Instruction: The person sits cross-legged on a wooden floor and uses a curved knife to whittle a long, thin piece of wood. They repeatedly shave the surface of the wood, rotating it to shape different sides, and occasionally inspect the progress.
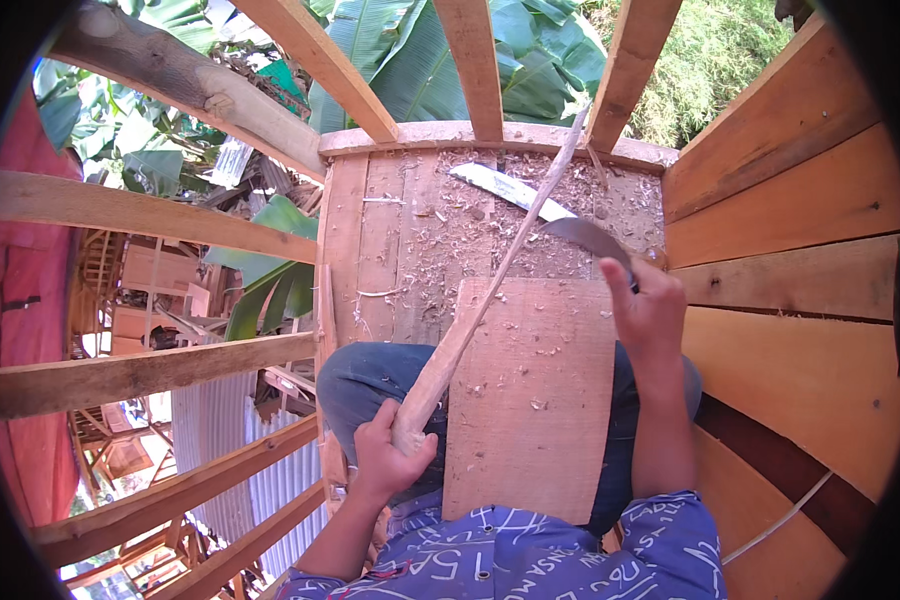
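My left hand [395,450] is wrapped round the thick lower end of a long, tapering wooden stick [437,381]. The stick slants up and away to the right, its thin tip reaching the far edge of the floor. In my right hand [647,310] is a knife with a dark curved blade [588,238]; the blade points left, close to the stick's right side, and I cannot tell whether they touch. Across my lap lies a flat wooden board [530,400] scattered with a few shavings. A narrow whitish strip [495,184] lies beyond, passing behind the stick.
Wood shavings [460,225] litter the plank floor [380,260] ahead. Wooden slats [170,215] form an open railing at left and front. A wall of wide planks [790,260] stands close on the right. Banana leaves [400,70] and corrugated metal sheets [220,440] are outside.
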A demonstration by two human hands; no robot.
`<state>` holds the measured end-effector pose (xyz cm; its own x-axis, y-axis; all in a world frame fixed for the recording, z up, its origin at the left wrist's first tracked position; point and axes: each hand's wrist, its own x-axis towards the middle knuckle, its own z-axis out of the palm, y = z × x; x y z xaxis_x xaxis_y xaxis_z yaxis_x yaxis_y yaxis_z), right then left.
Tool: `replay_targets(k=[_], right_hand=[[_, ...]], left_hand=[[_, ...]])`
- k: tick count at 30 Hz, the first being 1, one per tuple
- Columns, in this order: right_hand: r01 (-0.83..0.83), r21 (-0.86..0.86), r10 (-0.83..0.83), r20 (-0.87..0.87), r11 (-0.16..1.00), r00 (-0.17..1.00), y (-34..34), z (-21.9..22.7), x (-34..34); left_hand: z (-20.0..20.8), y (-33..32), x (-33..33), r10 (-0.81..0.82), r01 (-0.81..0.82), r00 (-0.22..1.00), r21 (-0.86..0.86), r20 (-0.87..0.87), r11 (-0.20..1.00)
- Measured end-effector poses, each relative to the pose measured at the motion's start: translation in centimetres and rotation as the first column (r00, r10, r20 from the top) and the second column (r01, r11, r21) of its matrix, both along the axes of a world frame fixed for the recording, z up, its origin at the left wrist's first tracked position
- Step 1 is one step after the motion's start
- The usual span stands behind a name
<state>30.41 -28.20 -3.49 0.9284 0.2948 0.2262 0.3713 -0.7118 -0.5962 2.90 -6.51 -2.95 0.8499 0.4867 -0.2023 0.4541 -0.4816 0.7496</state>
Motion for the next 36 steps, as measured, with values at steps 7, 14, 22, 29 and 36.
replay_targets(k=[7, 14, 22, 29, 36], right_hand=[[-0.353, -0.154, 0.354, -0.022, 0.923, 0.935, 3.7, -0.5, -4.8], [-0.076, -0.09, 0.086, 0.105, 0.993, 0.991, 2.4, -2.2, -2.8], [-0.197, -0.064, 0.204, 0.122, 0.978, 0.971, 1.5, -1.2, -4.1], [-0.008, 0.036, 0.006, 0.044, 0.999, 0.999, 1.6, -2.4, -0.6], [-0.264, -0.033, 0.266, 0.107, 0.964, 0.958, 1.4, -0.8, -5.4]], left_hand=[[0.6, -0.8, 0.9, 0.04, -0.04, 0.999, 0.016, 0.021, 0.999], [0.8, -0.7, 1.1, 0.069, -0.067, 0.996, -0.036, 0.06, 0.997], [0.9, -0.4, 0.9, 0.008, -0.008, 0.999, 0.008, -0.037, 1.0], [1.0, 0.1, -0.4, -0.065, 0.064, 0.997, -0.029, -0.03, 0.998], [2.4, -0.5, 0.4, 0.001, -0.014, 0.998, -0.219, -0.056, 0.976]])
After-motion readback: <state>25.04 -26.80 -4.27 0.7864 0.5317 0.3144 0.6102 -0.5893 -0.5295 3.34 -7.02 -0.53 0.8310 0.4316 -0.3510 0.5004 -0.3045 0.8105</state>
